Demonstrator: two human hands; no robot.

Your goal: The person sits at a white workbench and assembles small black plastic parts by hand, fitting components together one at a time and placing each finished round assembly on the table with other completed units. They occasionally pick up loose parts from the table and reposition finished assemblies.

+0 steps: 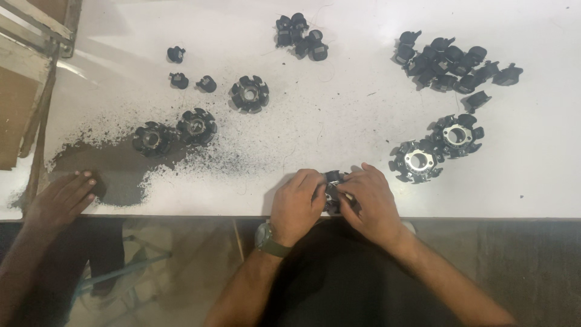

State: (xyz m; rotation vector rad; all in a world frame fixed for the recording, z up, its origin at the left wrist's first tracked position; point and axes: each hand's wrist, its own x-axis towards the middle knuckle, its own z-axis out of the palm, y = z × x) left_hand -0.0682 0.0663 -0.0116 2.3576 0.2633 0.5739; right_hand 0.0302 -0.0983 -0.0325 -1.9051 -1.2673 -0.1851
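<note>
At the near edge of the white worktop (339, 115), I see my left hand (296, 203) and right hand (370, 203) both clamped on one black toothed ring-shaped part (332, 178). Another person's hand (60, 197) rests flat at the near-left corner beside dark powder (115, 166).

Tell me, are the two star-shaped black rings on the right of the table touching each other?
Touching. In the head view, the nearer ring and the farther ring meet at their outer lobes, no table showing between.

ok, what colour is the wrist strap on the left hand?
Olive green wrist strap, left hand; head view shows it.
</note>
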